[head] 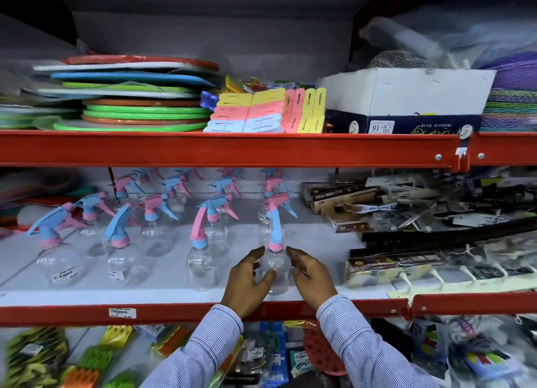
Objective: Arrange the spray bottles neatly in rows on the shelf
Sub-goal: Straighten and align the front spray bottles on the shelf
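A clear spray bottle (276,260) with a pink collar and a blue-and-pink trigger head stands at the front of the white shelf (174,290). My left hand (247,280) cups its left side, thumb across the front. On the bottle's right side rests my right hand (311,277), fingers curled against it. To the left, more clear spray bottles stand in rough rows: one close by (200,268), another (125,264), and one at the far left (59,261). Several others (215,213) stand behind, reaching back to the wall.
Packaged hook racks and dark boxes (392,267) crowd the shelf right of the bottles. The red upper shelf beam (232,149) hangs low over the back rows. A red front rail (174,312) edges the shelf. Packaged goods (96,358) fill the shelf below.
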`<state>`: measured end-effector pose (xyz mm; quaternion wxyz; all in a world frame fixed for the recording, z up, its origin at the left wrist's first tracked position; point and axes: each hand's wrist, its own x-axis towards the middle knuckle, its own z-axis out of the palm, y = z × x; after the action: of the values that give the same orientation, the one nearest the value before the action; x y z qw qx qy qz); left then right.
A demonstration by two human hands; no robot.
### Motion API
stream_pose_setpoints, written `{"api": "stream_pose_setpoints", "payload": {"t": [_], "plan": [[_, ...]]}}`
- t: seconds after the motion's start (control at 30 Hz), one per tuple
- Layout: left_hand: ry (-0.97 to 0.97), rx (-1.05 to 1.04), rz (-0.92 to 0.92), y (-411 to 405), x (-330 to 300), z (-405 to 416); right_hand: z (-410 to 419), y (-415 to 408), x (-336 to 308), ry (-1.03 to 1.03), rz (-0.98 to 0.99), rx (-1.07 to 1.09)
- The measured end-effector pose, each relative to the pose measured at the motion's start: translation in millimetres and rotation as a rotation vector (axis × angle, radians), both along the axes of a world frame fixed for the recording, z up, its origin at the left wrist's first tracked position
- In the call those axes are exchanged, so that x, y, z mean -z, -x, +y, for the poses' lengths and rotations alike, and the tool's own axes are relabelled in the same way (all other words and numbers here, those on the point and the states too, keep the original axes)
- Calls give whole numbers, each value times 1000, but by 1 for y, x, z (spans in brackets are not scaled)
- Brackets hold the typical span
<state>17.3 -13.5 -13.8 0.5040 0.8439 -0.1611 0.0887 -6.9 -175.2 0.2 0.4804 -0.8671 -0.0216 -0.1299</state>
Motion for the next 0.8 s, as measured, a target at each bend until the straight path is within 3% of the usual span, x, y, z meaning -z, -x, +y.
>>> {"api": "stream_pose_setpoints", "payload": {"t": [0.3,0.57,0.8], "plan": [[-107,-20,-94,26,1,8,7,30,7,-3,-22,8],[-400,-230,-397,67,21,54,31,68,28,611,-341,205],[-499,-352,-375,90,25,103,73,64,26,740,-470,48]]}}
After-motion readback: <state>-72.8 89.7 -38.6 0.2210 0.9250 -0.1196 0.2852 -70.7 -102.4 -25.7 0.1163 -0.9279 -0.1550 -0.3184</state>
